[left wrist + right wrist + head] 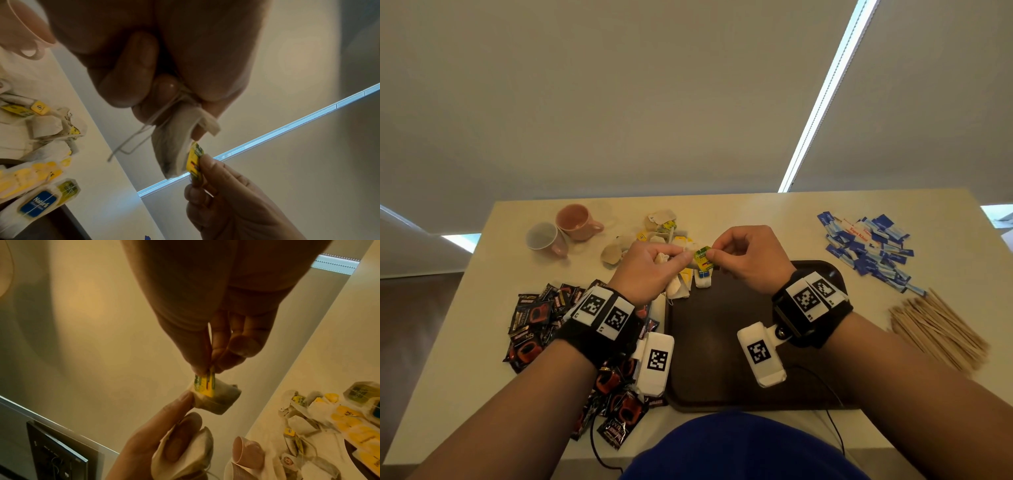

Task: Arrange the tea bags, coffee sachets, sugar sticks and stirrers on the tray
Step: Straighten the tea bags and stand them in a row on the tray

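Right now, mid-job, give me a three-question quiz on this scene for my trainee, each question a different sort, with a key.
1. True or false: the wooden stirrers already lie on the brown tray.
2. Multiple choice: the right hand pinches A) a sugar stick, B) the green and yellow tea bag tag, C) a coffee sachet.
3. Fill in: the black and red coffee sachets lie on the table to the ____ of the tray, from the person's side.

Key
1. False: they lie on the table, right of the tray.
2. B; the left hand holds tea bags.
3. Left.
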`<move>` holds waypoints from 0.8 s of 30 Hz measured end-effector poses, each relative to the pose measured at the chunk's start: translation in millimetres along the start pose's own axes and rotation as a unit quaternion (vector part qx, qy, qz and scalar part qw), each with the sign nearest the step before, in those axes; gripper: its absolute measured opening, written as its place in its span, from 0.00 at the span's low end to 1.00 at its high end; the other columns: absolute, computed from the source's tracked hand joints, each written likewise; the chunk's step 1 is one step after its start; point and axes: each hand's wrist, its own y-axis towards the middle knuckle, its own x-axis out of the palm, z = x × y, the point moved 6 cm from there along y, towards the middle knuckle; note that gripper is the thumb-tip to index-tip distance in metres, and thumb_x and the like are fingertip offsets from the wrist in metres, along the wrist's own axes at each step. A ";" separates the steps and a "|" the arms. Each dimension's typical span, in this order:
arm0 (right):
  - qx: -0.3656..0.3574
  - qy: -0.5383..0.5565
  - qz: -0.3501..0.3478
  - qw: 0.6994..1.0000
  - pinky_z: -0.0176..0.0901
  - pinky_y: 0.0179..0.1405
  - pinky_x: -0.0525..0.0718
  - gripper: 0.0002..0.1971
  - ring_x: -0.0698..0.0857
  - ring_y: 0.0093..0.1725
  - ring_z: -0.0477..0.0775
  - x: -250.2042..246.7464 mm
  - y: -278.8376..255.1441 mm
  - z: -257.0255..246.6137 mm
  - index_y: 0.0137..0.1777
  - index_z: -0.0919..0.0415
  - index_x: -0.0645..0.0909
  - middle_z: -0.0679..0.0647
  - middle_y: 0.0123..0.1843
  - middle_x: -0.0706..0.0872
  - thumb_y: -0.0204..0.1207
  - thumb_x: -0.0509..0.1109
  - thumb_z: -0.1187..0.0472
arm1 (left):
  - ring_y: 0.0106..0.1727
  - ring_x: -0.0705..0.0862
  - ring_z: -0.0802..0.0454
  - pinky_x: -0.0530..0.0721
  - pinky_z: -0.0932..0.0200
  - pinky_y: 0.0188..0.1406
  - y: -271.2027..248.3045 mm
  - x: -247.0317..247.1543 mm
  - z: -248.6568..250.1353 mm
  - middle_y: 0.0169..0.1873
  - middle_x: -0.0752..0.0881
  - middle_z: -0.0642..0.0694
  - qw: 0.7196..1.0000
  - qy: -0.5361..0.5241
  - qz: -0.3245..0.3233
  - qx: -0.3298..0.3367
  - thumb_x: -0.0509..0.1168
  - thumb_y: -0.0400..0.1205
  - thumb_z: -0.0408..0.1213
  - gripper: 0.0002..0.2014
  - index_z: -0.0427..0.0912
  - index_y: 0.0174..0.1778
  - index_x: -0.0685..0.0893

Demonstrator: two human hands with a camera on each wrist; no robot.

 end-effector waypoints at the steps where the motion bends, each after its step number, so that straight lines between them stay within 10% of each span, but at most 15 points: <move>1: -0.001 0.001 -0.001 1.000 0.28 0.28 0.80 0.04 0.86 0.30 0.41 0.8 -0.2 -0.6 0.44 0.59 0.87 0.50 0.34 0.89 0.75 0.78 0.60 | 0.41 0.86 0.67 0.79 0.61 0.47 0.5 -0.4 -0.1 0.34 0.90 0.63 1.000 0.004 0.002 0.002 0.70 0.84 0.39 0.07 0.47 0.44 0.94; 16: -0.046 -0.044 0.047 0.997 0.33 0.36 0.83 0.03 0.83 0.34 0.44 3.6 -1.3 -3.1 0.43 0.54 0.85 0.51 0.38 0.88 0.76 0.77 0.60 | 0.32 0.82 0.68 0.74 0.66 0.37 -3.7 1.9 7.5 0.27 0.88 0.64 1.000 0.008 -0.005 -0.017 0.70 0.84 0.38 0.09 0.46 0.40 0.93; 21: -0.050 -0.040 0.050 0.997 0.32 0.35 0.82 0.04 0.81 0.33 0.42 7.8 -2.6 -4.0 0.42 0.53 0.85 0.51 0.36 0.87 0.75 0.78 0.60 | 0.30 0.77 0.44 0.72 0.54 0.32 -5.8 3.6 9.6 0.31 0.87 0.30 0.999 -0.022 -0.005 -0.035 0.70 0.84 0.39 0.10 0.50 0.37 0.92; 24: -0.043 -0.045 0.058 0.996 0.34 0.35 0.83 0.04 0.82 0.32 0.42 8.7 -2.3 -2.4 0.42 0.53 0.85 0.49 0.35 0.87 0.75 0.78 0.58 | 0.33 0.75 0.42 0.70 0.51 0.34 -6.5 4.6 6.8 0.31 0.84 0.28 0.997 -0.051 -0.014 -0.061 0.70 0.83 0.38 0.12 0.48 0.34 0.92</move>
